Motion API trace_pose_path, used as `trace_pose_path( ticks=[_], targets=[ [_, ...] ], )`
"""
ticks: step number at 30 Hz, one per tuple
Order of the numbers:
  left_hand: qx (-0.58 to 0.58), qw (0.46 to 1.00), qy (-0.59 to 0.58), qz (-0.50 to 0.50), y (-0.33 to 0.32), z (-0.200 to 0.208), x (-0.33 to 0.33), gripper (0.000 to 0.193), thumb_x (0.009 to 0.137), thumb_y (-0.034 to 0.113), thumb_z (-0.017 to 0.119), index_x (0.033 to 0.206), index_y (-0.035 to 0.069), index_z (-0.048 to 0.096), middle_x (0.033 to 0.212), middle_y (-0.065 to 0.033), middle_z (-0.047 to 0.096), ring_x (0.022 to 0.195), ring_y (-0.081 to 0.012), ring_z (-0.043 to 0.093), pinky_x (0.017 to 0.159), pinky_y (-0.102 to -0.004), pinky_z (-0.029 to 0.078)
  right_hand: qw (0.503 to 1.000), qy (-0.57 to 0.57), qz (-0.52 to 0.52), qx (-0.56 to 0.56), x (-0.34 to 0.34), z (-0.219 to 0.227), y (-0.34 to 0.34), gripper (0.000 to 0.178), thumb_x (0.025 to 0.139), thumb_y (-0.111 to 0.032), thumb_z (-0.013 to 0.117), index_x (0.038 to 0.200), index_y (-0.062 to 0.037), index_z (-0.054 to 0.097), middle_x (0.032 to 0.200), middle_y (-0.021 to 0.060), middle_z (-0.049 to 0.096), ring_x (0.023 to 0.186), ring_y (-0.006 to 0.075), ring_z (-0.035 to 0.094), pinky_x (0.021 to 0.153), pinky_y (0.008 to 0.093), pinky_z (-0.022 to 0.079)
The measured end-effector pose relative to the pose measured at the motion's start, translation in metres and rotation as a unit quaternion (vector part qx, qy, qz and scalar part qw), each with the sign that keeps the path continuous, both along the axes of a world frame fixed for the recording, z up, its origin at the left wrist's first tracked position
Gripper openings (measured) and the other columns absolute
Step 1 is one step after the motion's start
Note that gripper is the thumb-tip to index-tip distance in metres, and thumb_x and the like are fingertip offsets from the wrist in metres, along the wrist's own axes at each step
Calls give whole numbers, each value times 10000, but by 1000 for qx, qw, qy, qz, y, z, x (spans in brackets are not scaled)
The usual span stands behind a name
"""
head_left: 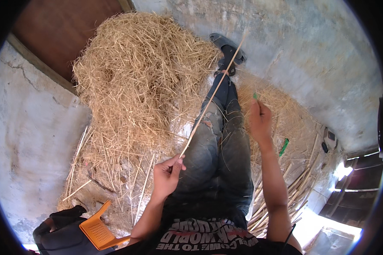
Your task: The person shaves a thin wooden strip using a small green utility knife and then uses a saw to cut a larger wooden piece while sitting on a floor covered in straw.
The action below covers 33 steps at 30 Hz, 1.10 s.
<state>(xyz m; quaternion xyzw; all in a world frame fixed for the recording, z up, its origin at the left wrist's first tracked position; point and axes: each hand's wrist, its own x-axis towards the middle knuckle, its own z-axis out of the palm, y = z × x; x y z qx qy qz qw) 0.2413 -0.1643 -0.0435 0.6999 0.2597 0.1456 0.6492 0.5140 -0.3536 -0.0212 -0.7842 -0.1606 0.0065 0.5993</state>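
My left hand (168,174) is closed around the lower end of a long, thin stick (211,100). The stick slants up and away over my outstretched legs (219,140), toward my crossed feet. My right hand (261,121) is raised to the right of my legs, its fingers pinched on a small green piece (255,96). Most of that piece is hidden by the fingertips, so its kind does not show. A green strip (284,146) lies on the straw beside my right forearm.
A big heap of straw (132,72) rises at the far left, against the wall (285,38). Several long sticks (295,187) lie at the right. An orange plastic seat (98,227) and a dark bundle (64,231) are at the near left. A small box-like object (329,138) stands by the right wall.
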Motion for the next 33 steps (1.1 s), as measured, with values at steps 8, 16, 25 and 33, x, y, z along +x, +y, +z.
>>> trace_pose_path(
  ticks=[8, 16, 25, 33],
  targets=[
    [22, 998, -55, 20, 0, 7, 23, 245, 1007, 115, 648, 1179, -46, 714, 770, -38, 695, 682, -47, 580, 593, -214, 438, 952, -113, 254, -130, -89, 10, 40, 338, 975, -399, 652, 946, -68, 715, 632, 186, 630, 578, 403, 635, 557, 453, 503],
    [135, 991, -5, -22, 3, 9, -1, 194, 984, 60, 640, 1113, -57, 726, 748, -91, 700, 665, -84, 631, 591, -236, 475, 973, -123, 108, -165, -46, -27, 49, 451, 996, -465, 595, 952, -26, 689, 642, 202, 631, 616, 403, 651, 583, 490, 496],
    [77, 993, 58, -62, 33, -1, -89, 185, 994, 59, 626, 1095, -58, 729, 755, -80, 697, 683, -93, 637, 614, -240, 487, 966, 21, -243, -85, 157, -65, -100, 601, 1053, -491, 478, 842, 39, 668, 578, 33, 424, 567, 189, 486, 606, 360, 409],
    [20, 998, 44, -43, 12, 8, -22, 261, 1039, 104, 574, 1230, -38, 681, 805, -39, 685, 742, -61, 573, 678, -227, 452, 987, 153, 29, 22, 1, -14, 4, 372, 1021, -397, 595, 973, -54, 731, 622, -24, 531, 598, 73, 503, 584, 304, 426]
  ],
)
